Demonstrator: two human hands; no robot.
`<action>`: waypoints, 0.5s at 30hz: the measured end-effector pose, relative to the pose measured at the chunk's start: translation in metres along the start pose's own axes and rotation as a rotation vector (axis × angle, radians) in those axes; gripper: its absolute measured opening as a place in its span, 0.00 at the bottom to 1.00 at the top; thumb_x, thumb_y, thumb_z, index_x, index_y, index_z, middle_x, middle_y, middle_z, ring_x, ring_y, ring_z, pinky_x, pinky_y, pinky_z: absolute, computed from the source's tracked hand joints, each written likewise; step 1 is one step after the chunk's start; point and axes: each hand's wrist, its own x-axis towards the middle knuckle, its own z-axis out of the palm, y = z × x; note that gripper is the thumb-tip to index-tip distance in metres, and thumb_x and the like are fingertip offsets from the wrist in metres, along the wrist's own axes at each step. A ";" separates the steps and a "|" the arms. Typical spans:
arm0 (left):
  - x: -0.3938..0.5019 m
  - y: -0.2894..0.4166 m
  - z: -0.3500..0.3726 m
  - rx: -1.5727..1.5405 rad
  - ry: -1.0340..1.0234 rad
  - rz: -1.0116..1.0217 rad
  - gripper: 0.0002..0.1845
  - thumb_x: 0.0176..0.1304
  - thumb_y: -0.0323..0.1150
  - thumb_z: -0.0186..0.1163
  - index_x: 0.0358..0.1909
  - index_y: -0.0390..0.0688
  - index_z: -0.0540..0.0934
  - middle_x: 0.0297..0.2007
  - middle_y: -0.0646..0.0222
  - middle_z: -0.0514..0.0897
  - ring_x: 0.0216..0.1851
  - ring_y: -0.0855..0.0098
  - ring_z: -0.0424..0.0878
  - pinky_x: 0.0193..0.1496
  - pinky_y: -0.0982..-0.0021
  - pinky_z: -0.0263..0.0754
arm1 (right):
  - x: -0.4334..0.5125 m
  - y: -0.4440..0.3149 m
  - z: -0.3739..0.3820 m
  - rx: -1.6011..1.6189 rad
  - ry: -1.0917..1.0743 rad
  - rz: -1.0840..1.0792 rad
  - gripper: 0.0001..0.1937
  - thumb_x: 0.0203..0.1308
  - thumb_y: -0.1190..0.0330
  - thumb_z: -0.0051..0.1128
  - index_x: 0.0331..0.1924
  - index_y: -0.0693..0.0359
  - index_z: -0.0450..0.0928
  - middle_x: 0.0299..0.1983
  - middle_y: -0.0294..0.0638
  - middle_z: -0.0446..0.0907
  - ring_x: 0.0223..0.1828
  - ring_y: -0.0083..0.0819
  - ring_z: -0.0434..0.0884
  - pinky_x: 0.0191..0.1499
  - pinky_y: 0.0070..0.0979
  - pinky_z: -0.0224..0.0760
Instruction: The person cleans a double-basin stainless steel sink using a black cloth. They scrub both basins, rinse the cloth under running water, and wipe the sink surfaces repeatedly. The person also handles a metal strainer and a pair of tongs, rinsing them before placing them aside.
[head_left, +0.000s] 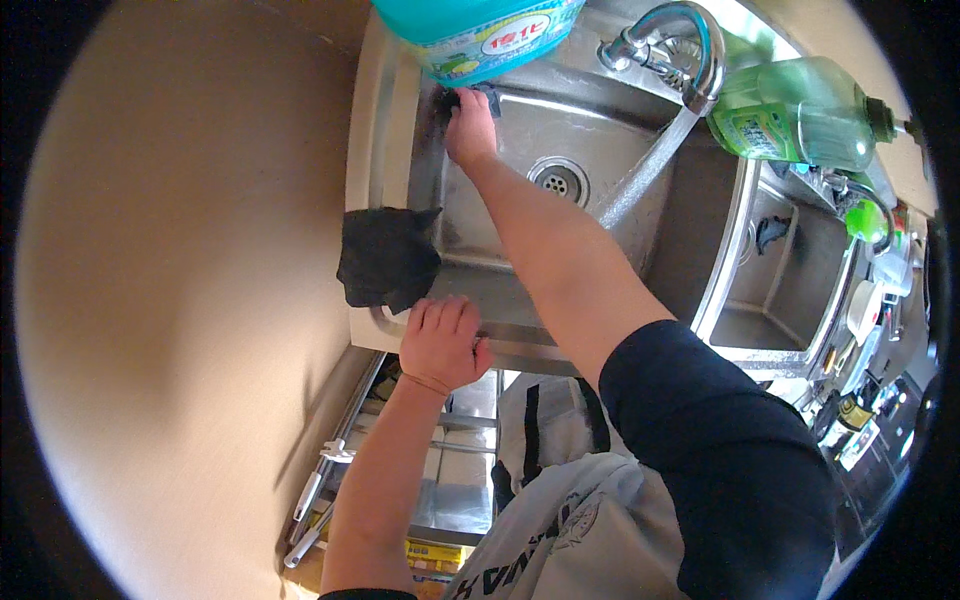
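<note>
My right hand (472, 131) reaches across a stainless steel sink (510, 225) to its far left corner, its fingers on a dark cloth (491, 100) beneath a large teal jug (487, 37). My left hand (442, 341) rests on the sink's near rim with nothing seen in it; its fingertips are close to a black cloth (390, 259) draped over the left rim. Water runs from a chrome faucet (712, 52) into the basin, right of the drain (559, 180). My right forearm hides part of the basin.
A green pump bottle (795, 116) lies across the back edge at the right. Beyond is a second sink (780, 300) with a small dark cloth (771, 234) inside. A wall (187, 262) stands close on the left. Metal shelving (457, 480) sits below the near rim.
</note>
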 end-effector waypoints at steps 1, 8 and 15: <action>0.000 0.001 -0.001 -0.001 -0.011 0.002 0.25 0.50 0.45 0.59 0.48 0.41 0.78 0.48 0.62 0.80 0.52 0.59 0.76 0.62 0.52 0.67 | -0.002 0.005 -0.002 -0.019 -0.042 -0.021 0.21 0.61 0.77 0.49 0.60 0.63 0.73 0.58 0.55 0.75 0.59 0.56 0.75 0.61 0.46 0.72; 0.007 0.007 -0.009 0.029 -0.007 -0.003 0.25 0.49 0.44 0.58 0.48 0.42 0.79 0.49 0.62 0.80 0.52 0.61 0.76 0.63 0.52 0.66 | -0.061 0.017 -0.028 -0.104 -0.552 0.067 0.15 0.66 0.72 0.55 0.56 0.59 0.77 0.47 0.52 0.82 0.49 0.47 0.82 0.54 0.39 0.76; 0.008 0.008 -0.009 0.024 0.016 0.006 0.24 0.50 0.44 0.57 0.48 0.41 0.80 0.48 0.61 0.81 0.50 0.59 0.77 0.61 0.52 0.67 | -0.064 -0.018 -0.066 0.745 -0.084 0.532 0.13 0.71 0.70 0.53 0.56 0.61 0.77 0.42 0.36 0.81 0.41 0.25 0.77 0.44 0.24 0.72</action>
